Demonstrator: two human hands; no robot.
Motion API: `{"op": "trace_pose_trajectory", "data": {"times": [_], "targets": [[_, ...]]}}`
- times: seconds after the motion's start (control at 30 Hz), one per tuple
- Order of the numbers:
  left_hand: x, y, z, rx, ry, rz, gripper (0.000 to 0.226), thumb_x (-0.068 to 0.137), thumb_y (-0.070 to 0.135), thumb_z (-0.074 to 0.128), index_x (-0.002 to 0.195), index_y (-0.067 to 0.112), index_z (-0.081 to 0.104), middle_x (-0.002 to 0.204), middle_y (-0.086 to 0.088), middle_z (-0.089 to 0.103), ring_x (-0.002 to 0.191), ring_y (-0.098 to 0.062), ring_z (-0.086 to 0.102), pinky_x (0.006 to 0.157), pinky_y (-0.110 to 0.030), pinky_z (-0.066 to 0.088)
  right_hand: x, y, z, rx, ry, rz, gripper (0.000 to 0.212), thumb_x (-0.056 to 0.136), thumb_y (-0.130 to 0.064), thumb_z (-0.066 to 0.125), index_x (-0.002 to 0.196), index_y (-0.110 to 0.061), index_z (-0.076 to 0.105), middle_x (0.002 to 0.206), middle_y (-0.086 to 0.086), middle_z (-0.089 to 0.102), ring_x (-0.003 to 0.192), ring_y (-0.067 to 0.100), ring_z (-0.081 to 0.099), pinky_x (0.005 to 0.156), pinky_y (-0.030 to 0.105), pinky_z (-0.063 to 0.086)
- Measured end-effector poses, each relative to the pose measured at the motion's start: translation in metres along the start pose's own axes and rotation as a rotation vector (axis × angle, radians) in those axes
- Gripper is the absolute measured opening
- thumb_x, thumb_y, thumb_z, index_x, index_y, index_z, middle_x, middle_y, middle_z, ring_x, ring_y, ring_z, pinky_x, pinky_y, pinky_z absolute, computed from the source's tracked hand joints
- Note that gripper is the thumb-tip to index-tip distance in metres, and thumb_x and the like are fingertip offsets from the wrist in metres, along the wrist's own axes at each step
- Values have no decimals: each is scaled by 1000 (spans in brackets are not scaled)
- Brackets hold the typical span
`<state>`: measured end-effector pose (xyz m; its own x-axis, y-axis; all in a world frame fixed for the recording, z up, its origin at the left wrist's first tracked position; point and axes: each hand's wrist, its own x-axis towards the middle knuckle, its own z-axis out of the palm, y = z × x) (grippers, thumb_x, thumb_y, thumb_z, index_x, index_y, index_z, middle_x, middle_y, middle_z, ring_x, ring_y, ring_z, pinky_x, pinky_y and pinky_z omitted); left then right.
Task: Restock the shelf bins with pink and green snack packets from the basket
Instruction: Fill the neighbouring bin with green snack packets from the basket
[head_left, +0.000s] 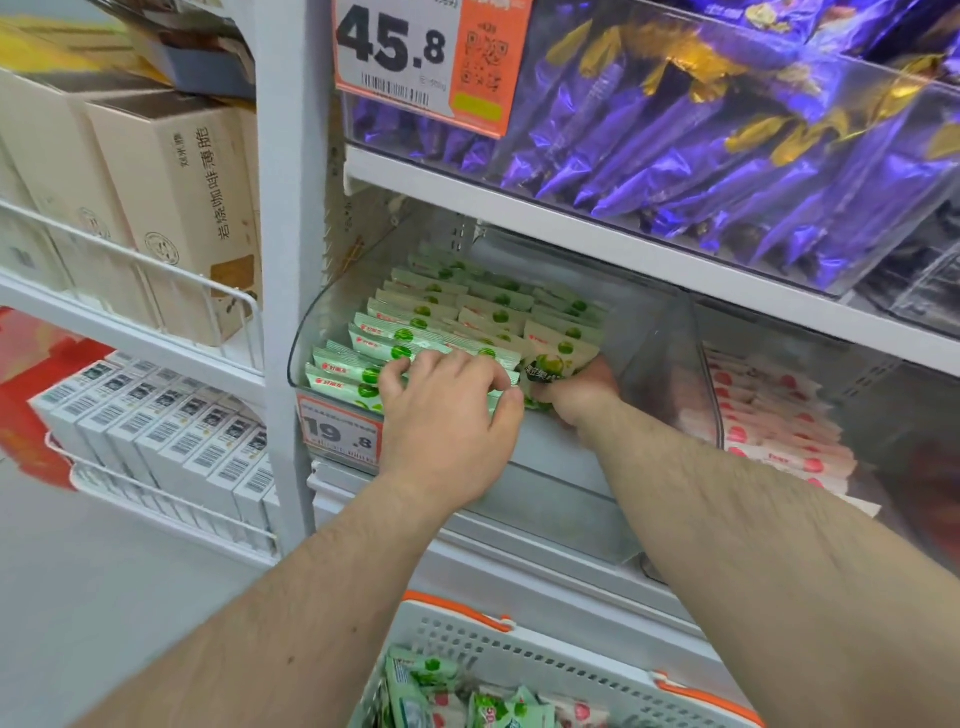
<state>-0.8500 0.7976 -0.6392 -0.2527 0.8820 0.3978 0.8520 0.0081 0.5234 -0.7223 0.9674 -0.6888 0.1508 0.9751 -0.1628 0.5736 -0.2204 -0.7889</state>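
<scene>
A clear shelf bin (311, 332) holds rows of green snack packets (447, 306) standing on edge. My left hand (447, 415) reaches over the bin's front wall, its fingers curled onto the tops of the front packets. My right hand (576, 397) is inside the bin at the right and grips one green packet (558, 358) upright. A neighbouring clear bin (719, 415) to the right holds pink packets (779, 415). Below, a white basket with orange clips (467, 631) holds loose green and pink packets (467, 701).
An upper bin of purple packets (701, 145) overhangs the shelf. A white upright post (291, 208) stands left of the green bin. Price tags read 45.8 (395, 47) and 19.8 (340, 431). Wire shelves at left carry cartons (171, 197) and white boxes (156, 431).
</scene>
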Motion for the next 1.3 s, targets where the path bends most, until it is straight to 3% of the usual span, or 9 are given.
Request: {"op": "trace_pose_trajectory", "data": {"times": [0.33, 0.43, 0.5, 0.63, 0.73, 0.87, 1.03, 1.17, 1.3], "targets": [[-2, 1, -12, -99, -10, 31, 18, 93, 39, 53, 106, 29, 59, 99, 16, 56, 104, -11, 45, 97, -33, 19, -48, -14, -27, 83, -52, 155, 23, 76, -7, 76, 97, -7, 66, 77, 8, 65, 63, 23, 62, 58, 28, 50], [-6, 5, -17, -146, 29, 105, 9, 87, 36, 58, 91, 29, 56, 78, 15, 52, 87, -13, 48, 82, -30, 28, -84, -28, -45, 55, 234, -77, 19, 84, -11, 62, 103, -12, 63, 87, -1, 59, 82, 19, 58, 68, 22, 42], [-14, 11, -22, -202, 25, 171, 15, 82, 34, 61, 74, 27, 52, 60, 13, 45, 67, -13, 47, 65, -30, 31, -118, -34, -55, 101, 319, -336, 14, 85, -12, 58, 94, -19, 65, 72, -11, 57, 70, 7, 55, 64, 15, 39], [-43, 29, -17, -116, -377, 312, 30, 80, 37, 61, 58, 22, 47, 54, 6, 50, 61, -18, 50, 55, -29, 37, -169, -3, -70, 187, 457, -855, 9, 77, -9, 59, 75, -15, 65, 58, -11, 51, 55, 7, 46, 55, 16, 39], [-68, 31, 8, 101, -846, 341, 23, 82, 36, 62, 66, 26, 50, 67, 9, 55, 71, -17, 52, 63, -27, 41, -199, 52, -75, 163, 451, -994, 11, 77, -10, 56, 75, -6, 66, 63, -9, 50, 57, 4, 43, 57, 13, 37], [-99, 28, 43, 319, -1321, 361, 22, 89, 43, 58, 97, 22, 61, 93, 7, 60, 87, -17, 56, 75, -30, 42, -227, 160, -57, -34, 133, -681, 14, 79, -16, 56, 78, -10, 68, 64, -8, 56, 57, 7, 49, 59, 23, 47], [-110, 27, 64, 377, -1443, 352, 39, 95, 40, 53, 71, 9, 56, 59, 6, 44, 55, -14, 41, 71, -35, 42, -261, 261, -32, -703, -711, -212, 35, 91, -41, 60, 115, -16, 63, 107, 4, 67, 99, 22, 63, 85, 36, 53], [-107, 29, 68, 344, -1407, 284, 33, 97, 38, 52, 85, 7, 56, 59, 8, 43, 53, -10, 38, 66, -31, 36, -285, 295, 0, -744, -1039, 146, 109, 69, -76, 66, 153, -27, 17, 156, 7, 30, 139, 29, 38, 110, 42, 38], [-107, 22, 72, 360, -1439, 268, 30, 96, 43, 50, 88, 15, 60, 75, 5, 55, 65, -14, 48, 66, -30, 39, -291, 303, 32, -743, -1050, 206, 140, 52, -69, 83, 150, -44, -14, 162, 4, -16, 149, 34, 10, 118, 53, 22]]}}
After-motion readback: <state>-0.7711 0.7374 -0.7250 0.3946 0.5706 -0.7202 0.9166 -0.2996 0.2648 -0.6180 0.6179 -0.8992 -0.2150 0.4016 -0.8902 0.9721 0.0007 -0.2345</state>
